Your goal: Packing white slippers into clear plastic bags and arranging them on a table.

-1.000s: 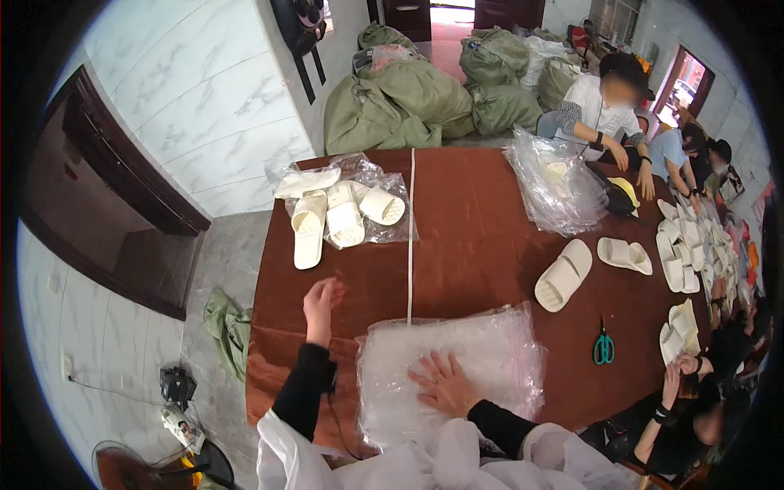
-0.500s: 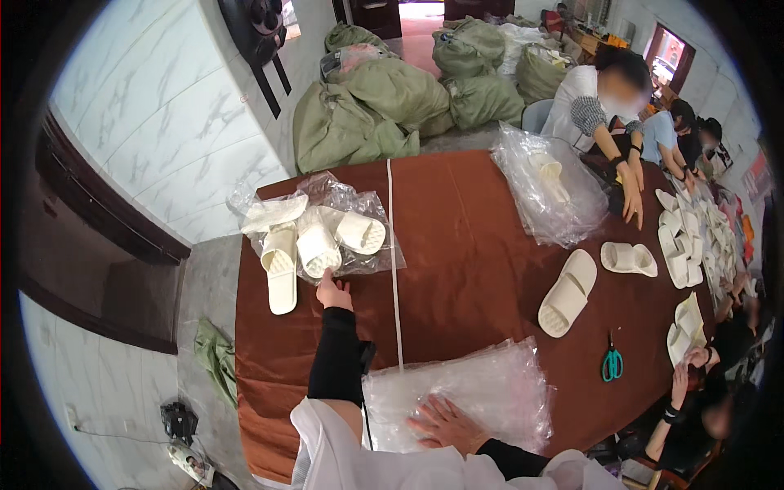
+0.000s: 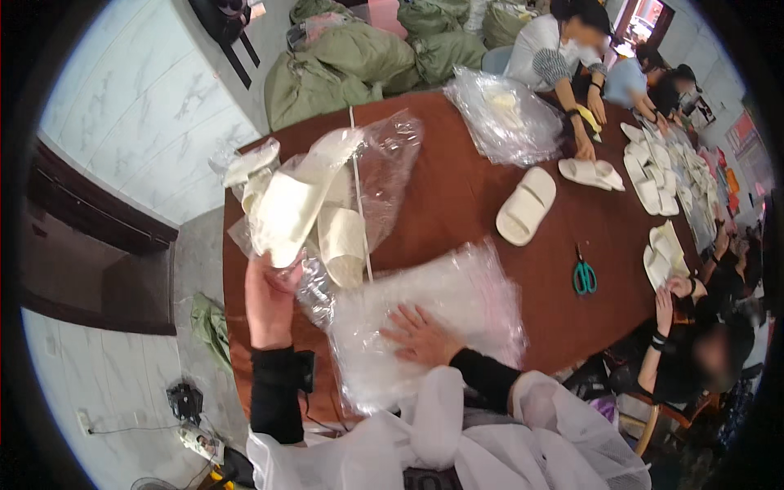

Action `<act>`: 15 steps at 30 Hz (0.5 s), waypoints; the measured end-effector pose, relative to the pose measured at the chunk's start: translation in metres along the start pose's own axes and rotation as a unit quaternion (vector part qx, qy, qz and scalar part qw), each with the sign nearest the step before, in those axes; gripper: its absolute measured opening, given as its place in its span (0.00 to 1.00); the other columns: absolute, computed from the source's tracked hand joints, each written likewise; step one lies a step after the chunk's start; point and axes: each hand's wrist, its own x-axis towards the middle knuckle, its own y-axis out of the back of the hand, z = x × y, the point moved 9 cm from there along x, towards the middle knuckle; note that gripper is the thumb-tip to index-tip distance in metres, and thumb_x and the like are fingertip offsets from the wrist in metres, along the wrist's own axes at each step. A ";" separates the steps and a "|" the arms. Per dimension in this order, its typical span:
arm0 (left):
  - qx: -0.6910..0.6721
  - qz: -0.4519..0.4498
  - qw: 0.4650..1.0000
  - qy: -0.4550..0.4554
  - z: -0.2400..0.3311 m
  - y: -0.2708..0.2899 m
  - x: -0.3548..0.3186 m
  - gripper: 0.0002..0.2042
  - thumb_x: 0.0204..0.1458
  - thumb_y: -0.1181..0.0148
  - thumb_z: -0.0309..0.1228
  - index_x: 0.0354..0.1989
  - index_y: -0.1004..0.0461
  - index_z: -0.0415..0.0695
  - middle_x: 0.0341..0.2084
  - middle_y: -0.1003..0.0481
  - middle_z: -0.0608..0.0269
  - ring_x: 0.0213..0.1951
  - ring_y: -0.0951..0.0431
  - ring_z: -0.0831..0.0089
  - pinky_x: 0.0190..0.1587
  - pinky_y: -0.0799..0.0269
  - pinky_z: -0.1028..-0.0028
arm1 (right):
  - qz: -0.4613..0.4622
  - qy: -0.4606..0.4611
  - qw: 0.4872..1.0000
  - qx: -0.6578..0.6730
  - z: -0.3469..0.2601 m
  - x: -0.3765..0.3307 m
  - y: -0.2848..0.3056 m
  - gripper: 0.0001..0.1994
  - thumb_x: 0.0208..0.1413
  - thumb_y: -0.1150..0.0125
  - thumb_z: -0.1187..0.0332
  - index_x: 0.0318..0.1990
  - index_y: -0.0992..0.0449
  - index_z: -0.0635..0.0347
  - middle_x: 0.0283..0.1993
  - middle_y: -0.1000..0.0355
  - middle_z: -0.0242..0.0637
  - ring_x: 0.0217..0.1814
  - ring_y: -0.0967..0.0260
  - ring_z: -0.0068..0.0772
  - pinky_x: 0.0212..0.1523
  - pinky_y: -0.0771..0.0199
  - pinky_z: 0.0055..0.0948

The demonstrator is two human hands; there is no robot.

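Observation:
My left hand (image 3: 270, 304) is closed on the near end of a cream slide slipper (image 3: 287, 214), tilted up off the brown-covered table. Clear plastic film (image 3: 390, 175) hangs around that slipper and spreads to its right; whether the slipper is inside a bag I cannot tell. Another cream slipper (image 3: 341, 237) is right beside it, partly under the film, and more slippers (image 3: 249, 166) are behind it at the left. My right hand (image 3: 423, 335) lies flat, fingers spread, on a stack of clear plastic bags (image 3: 474, 302) at the table's near edge.
Teal-handled scissors (image 3: 584, 278) and a cream slipper (image 3: 526, 206) lie to the right on the brown cloth (image 3: 441, 204). Farther back is a pile of clear bags (image 3: 502, 122). A co-worker's hand (image 3: 585, 147) touches another slipper (image 3: 592, 174). Green sacks (image 3: 351, 69) stand behind the table.
My left hand has taken hold of a slipper and raised it, pulling film along. The view has shifted, and a co-worker's hand has come down onto a slipper. My right hand stays on the bags.

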 end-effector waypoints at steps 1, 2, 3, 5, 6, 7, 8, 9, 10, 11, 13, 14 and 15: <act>-0.015 -0.002 1.000 0.006 0.007 -0.004 -0.023 0.17 0.59 0.50 0.33 0.55 0.34 0.39 0.48 0.25 0.57 0.45 0.22 0.65 0.46 0.22 0.68 | 0.019 0.008 1.000 -0.007 -0.003 -0.001 0.004 0.30 0.63 0.55 0.47 0.70 0.46 0.41 0.74 0.54 0.43 0.76 0.61 0.55 0.73 0.64 0.55; -0.031 -0.007 0.999 0.012 0.010 -0.007 -0.039 0.18 0.59 0.50 0.33 0.55 0.34 0.38 0.48 0.25 0.57 0.44 0.21 0.66 0.45 0.22 0.70 | 0.018 0.006 1.000 -0.006 -0.002 -0.001 0.006 0.30 0.63 0.55 0.47 0.70 0.46 0.41 0.74 0.54 0.43 0.76 0.61 0.55 0.73 0.64 0.55; -0.041 0.009 0.999 0.029 0.012 -0.013 -0.063 0.18 0.59 0.49 0.34 0.56 0.33 0.38 0.47 0.24 0.58 0.41 0.21 0.69 0.40 0.21 0.73 | -0.021 -0.013 1.000 0.003 -0.002 -0.003 0.000 0.29 0.62 0.53 0.48 0.69 0.43 0.41 0.71 0.48 0.44 0.74 0.55 0.50 0.72 0.62 0.54; -0.006 -0.020 0.998 0.058 0.011 -0.019 -0.104 0.20 0.60 0.50 0.37 0.57 0.34 0.40 0.46 0.24 0.60 0.40 0.22 0.74 0.35 0.22 0.76 | -0.262 -0.093 0.949 0.150 -0.001 -0.010 -0.035 0.25 0.61 0.48 0.53 0.65 0.36 0.47 0.65 0.38 0.47 0.67 0.43 0.42 0.70 0.53 0.46; 0.030 -0.088 0.994 0.063 -0.006 -0.060 -0.109 0.20 0.61 0.51 0.37 0.57 0.34 0.40 0.45 0.24 0.61 0.40 0.22 0.75 0.33 0.22 0.77 | -0.065 -0.144 0.987 0.028 0.056 -0.041 -0.077 0.22 0.64 0.55 0.53 0.61 0.32 0.53 0.62 0.35 0.47 0.63 0.37 0.45 0.68 0.48 0.44; 0.003 -0.045 0.991 0.124 -0.030 -0.034 -0.109 0.18 0.63 0.53 0.39 0.55 0.33 0.41 0.43 0.24 0.62 0.38 0.23 0.77 0.31 0.24 0.77 | -0.068 -0.130 0.989 0.033 0.044 -0.034 -0.086 0.22 0.64 0.55 0.53 0.61 0.32 0.53 0.62 0.35 0.47 0.63 0.37 0.45 0.68 0.48 0.44; 0.094 -0.005 0.994 0.062 -0.036 -0.025 -0.115 0.14 0.63 0.55 0.38 0.51 0.31 0.43 0.40 0.25 0.64 0.36 0.24 0.77 0.30 0.25 0.77 | -0.058 -0.122 0.989 0.053 0.039 -0.129 -0.084 0.22 0.64 0.55 0.53 0.61 0.32 0.53 0.62 0.34 0.47 0.63 0.37 0.45 0.68 0.47 0.44; 0.110 0.001 0.991 0.071 -0.059 0.004 -0.113 0.13 0.63 0.55 0.36 0.49 0.31 0.43 0.39 0.25 0.65 0.36 0.24 0.77 0.30 0.25 0.76 | -0.048 -0.116 0.989 0.073 0.046 -0.148 -0.097 0.22 0.64 0.55 0.54 0.60 0.32 0.54 0.62 0.34 0.47 0.63 0.36 0.45 0.68 0.46 0.43; 0.124 -0.005 0.989 0.084 -0.094 0.030 -0.106 0.11 0.62 0.54 0.34 0.47 0.31 0.44 0.37 0.26 0.65 0.36 0.24 0.77 0.31 0.26 0.75 | -0.033 -0.121 0.988 0.088 0.047 -0.150 -0.088 0.22 0.64 0.54 0.54 0.60 0.32 0.54 0.62 0.34 0.47 0.62 0.36 0.45 0.67 0.46 0.43; 0.137 -0.007 0.987 0.079 -0.120 0.059 -0.106 0.10 0.61 0.53 0.32 0.46 0.30 0.43 0.36 0.26 0.65 0.35 0.25 0.77 0.31 0.26 0.75 | -0.018 -0.120 0.987 0.104 0.046 -0.152 -0.084 0.21 0.64 0.54 0.54 0.60 0.32 0.54 0.61 0.34 0.47 0.62 0.36 0.45 0.67 0.45 0.43; 0.196 0.022 0.978 0.062 -0.167 0.113 -0.107 0.09 0.60 0.51 0.29 0.45 0.30 0.42 0.34 0.27 0.65 0.33 0.26 0.77 0.30 0.26 0.75 | 0.012 -0.123 0.983 0.136 0.040 -0.166 -0.076 0.21 0.64 0.54 0.55 0.59 0.31 0.54 0.61 0.34 0.47 0.62 0.36 0.45 0.66 0.44 0.43; 0.242 0.049 0.968 0.051 -0.183 0.128 -0.106 0.09 0.60 0.50 0.29 0.45 0.30 0.41 0.33 0.28 0.64 0.32 0.27 0.78 0.30 0.26 0.75 | 0.028 -0.130 0.979 0.152 0.043 -0.125 -0.060 0.21 0.64 0.54 0.55 0.59 0.31 0.55 0.61 0.33 0.47 0.61 0.35 0.45 0.66 0.44 0.42; 0.240 0.051 0.968 0.047 -0.191 0.140 -0.111 0.09 0.60 0.50 0.29 0.45 0.30 0.41 0.33 0.28 0.64 0.32 0.27 0.78 0.30 0.26 0.75 | 0.040 -0.129 0.976 0.169 0.038 -0.170 -0.067 0.21 0.64 0.54 0.55 0.58 0.31 0.55 0.60 0.33 0.47 0.61 0.35 0.45 0.66 0.43 0.42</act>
